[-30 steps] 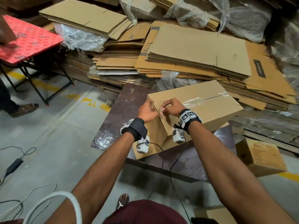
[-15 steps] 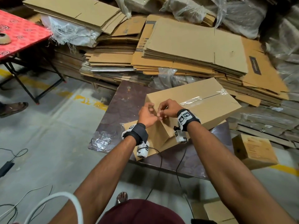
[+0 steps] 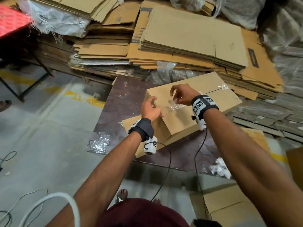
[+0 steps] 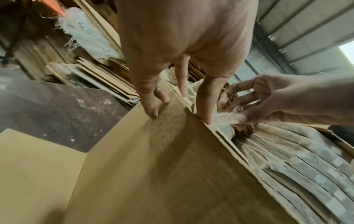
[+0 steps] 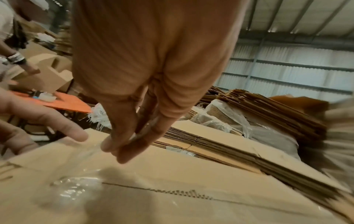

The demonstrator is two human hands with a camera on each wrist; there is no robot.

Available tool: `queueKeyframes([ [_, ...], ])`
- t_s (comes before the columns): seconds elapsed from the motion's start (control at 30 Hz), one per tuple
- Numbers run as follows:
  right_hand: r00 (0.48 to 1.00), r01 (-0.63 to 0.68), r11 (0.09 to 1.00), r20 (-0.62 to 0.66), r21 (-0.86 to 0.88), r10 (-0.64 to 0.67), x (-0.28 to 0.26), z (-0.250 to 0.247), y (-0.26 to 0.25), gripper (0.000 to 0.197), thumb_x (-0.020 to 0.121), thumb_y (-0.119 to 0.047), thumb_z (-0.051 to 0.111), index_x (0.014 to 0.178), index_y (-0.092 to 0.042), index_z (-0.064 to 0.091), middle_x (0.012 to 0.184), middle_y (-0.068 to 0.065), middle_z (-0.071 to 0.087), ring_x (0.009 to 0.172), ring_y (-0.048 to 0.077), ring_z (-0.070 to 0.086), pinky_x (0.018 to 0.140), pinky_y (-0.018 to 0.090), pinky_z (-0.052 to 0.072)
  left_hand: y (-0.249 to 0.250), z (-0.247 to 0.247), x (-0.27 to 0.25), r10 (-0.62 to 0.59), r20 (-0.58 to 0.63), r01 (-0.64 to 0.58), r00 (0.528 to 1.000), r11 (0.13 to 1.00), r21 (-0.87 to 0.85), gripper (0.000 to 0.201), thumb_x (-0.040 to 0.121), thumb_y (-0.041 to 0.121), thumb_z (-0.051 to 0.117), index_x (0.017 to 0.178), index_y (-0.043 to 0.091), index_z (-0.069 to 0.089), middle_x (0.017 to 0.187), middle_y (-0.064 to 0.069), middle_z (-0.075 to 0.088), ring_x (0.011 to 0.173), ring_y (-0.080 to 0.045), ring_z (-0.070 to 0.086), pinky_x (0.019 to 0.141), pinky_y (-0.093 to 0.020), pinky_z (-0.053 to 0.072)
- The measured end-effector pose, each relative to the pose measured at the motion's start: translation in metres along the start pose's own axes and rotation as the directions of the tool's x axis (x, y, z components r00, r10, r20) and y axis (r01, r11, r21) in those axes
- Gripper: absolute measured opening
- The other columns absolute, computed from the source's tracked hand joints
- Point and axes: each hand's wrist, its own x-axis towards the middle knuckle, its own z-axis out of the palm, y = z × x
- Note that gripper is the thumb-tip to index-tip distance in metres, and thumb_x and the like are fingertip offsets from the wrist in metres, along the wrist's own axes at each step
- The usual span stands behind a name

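A brown cardboard box [image 3: 180, 120] lies tilted on a dark table [image 3: 124, 99], with a strip of clear tape [image 3: 173, 106] along its top seam. My left hand [image 3: 151, 108] presses straight fingers on the box's near left corner; the left wrist view shows the fingertips [image 4: 153, 113] on the cardboard [image 4: 162, 166]. My right hand [image 3: 182, 94] pinches the loose, crumpled tape end [image 4: 225, 119] between thumb and fingers, just above the box top. In the right wrist view the right hand [image 5: 122, 144] hovers over the seam, where lifted tape [image 5: 76, 189] glints.
Tall stacks of flattened cardboard [image 3: 188, 40] and plastic-wrapped bundles [image 3: 287, 38] fill the back. A red folding table [image 3: 11, 22] stands far left. Crumpled plastic [image 3: 100, 142] lies on the table's near left corner. More boxes [image 3: 229, 208] and cables [image 3: 9, 156] lie on the floor.
My right hand has pulled the tape end up and to the right, away from the left hand. The left hand stays at the box corner, its fingers now flatter on the cardboard.
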Motion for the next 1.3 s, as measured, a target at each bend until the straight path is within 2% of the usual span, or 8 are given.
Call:
queueKeyframes([
  [0.13, 1.0, -0.009, 0.998, -0.001, 0.067, 0.01, -0.004, 0.014, 0.009, 0.035, 0.085, 0.004, 0.057, 0.092, -0.023, 0.077, 0.112, 0.005, 0.071, 0.103, 0.023, 0.064, 0.097, 0.04, 0.052, 0.006, -0.007, 0.015, 0.042, 0.083, -0.051, 0.996, 0.992, 0.118, 0.093, 0.046, 0.004, 0.08, 0.132, 0.035, 0.061, 0.119, -0.012, 0.054, 0.106, -0.024, 0.055, 0.09, -0.023, 0.052],
  [0.23, 0.997, 0.003, 0.946, -0.071, 0.323, 0.021, -0.004, 0.036, 0.013, 0.026, 0.1, -0.004, 0.052, 0.09, -0.017, 0.072, 0.11, 0.007, 0.072, 0.104, 0.025, 0.065, 0.1, 0.04, 0.052, 0.005, -0.018, 0.032, 0.017, 0.077, -0.028, 0.997, 0.988, 0.149, 0.09, 0.033, 0.012, 0.075, 0.121, 0.028, 0.063, 0.099, -0.009, 0.067, 0.092, -0.024, 0.066, 0.077, -0.029, 0.058],
  [0.43, 0.943, 0.07, 0.522, -0.227, 0.85, 0.243, 0.002, 0.039, 0.013, 0.026, 0.113, -0.017, 0.031, 0.092, -0.012, 0.046, 0.072, 0.015, 0.058, 0.068, 0.025, 0.068, 0.056, 0.038, 0.057, 0.023, -0.051, 0.043, 0.026, -0.036, -0.017, 0.999, 0.972, 0.233, 0.056, 0.063, -0.008, 0.073, 0.111, 0.021, 0.067, 0.09, 0.001, 0.064, 0.1, -0.024, 0.062, 0.09, -0.034, 0.056],
  [0.57, 0.856, 0.003, 0.772, -0.4, 0.635, 0.326, 0.01, 0.032, 0.032, 0.018, 0.109, -0.026, 0.04, 0.107, -0.014, 0.052, 0.081, 0.004, 0.058, 0.067, 0.024, 0.06, 0.062, 0.033, 0.052, 0.046, -0.044, 0.029, 0.159, -0.01, -0.126, 0.987, 0.822, 0.555, 0.06, 0.073, 0.008, 0.07, 0.132, 0.016, 0.059, 0.131, -0.014, 0.052, 0.124, -0.034, 0.05, 0.102, -0.04, 0.048],
  [0.7, 0.944, -0.121, 0.969, -0.278, 0.216, 0.18, 0.01, 0.029, 0.059, 0.033, 0.097, -0.033, 0.064, 0.121, -0.012, 0.062, 0.126, 0.015, 0.052, 0.112, 0.031, 0.051, 0.097, 0.044, 0.047, 0.065, -0.004, 0.012, 0.271, 0.169, -0.311, 0.948, 0.662, 0.681, 0.067, 0.079, 0.01, 0.063, 0.143, 0.018, 0.047, 0.135, -0.014, 0.044, 0.129, -0.037, 0.04, 0.1, -0.049, 0.048],
  [1.0, 0.973, 0.06, 0.996, -0.225, 0.06, -0.045, -0.001, 0.022, 0.114, 0.024, 0.089, -0.01, 0.073, 0.112, -0.004, 0.071, 0.119, 0.017, 0.056, 0.114, 0.032, 0.053, 0.091, 0.024, 0.037, 0.069, 0.074, 0.003, 0.135, 0.382, -0.397, 0.914, 0.489, 0.777, 0.128, 0.064, 0.056, 0.089, 0.161, 0.016, 0.017, 0.158, -0.016, 0.027, 0.147, -0.036, 0.024, 0.118, -0.048, 0.032],
  [1.2, 0.984, 0.057, 0.489, -0.131, 0.871, 0.117, -0.015, 0.01, 0.129, 0.018, 0.101, -0.004, 0.042, 0.094, -0.017, 0.051, 0.093, 0.008, 0.068, 0.073, 0.02, 0.06, 0.054, 0.022, 0.047, 0.072, 0.069, 0.01, 0.028, 0.405, -0.394, 0.914, 0.304, 0.867, 0.149, 0.046, 0.076, 0.087, 0.16, 0.008, 0.02, 0.165, -0.01, 0.02, 0.148, -0.033, 0.028, 0.121, -0.051, 0.027],
  [1.3, 0.969, 0.116, 0.513, -0.211, 0.851, 0.132, -0.015, 0.004, 0.14, 0.015, 0.105, -0.026, 0.05, 0.092, -0.021, 0.049, 0.084, 0.004, 0.062, 0.076, 0.022, 0.059, 0.072, 0.035, 0.051, 0.072, 0.07, 0.009, 0.002, 0.433, -0.43, 0.901, 0.137, 0.893, 0.15, 0.041, 0.079, 0.085, 0.159, 0.012, 0.02, 0.165, -0.009, 0.017, 0.149, -0.033, 0.024, 0.122, -0.06, 0.018],
])
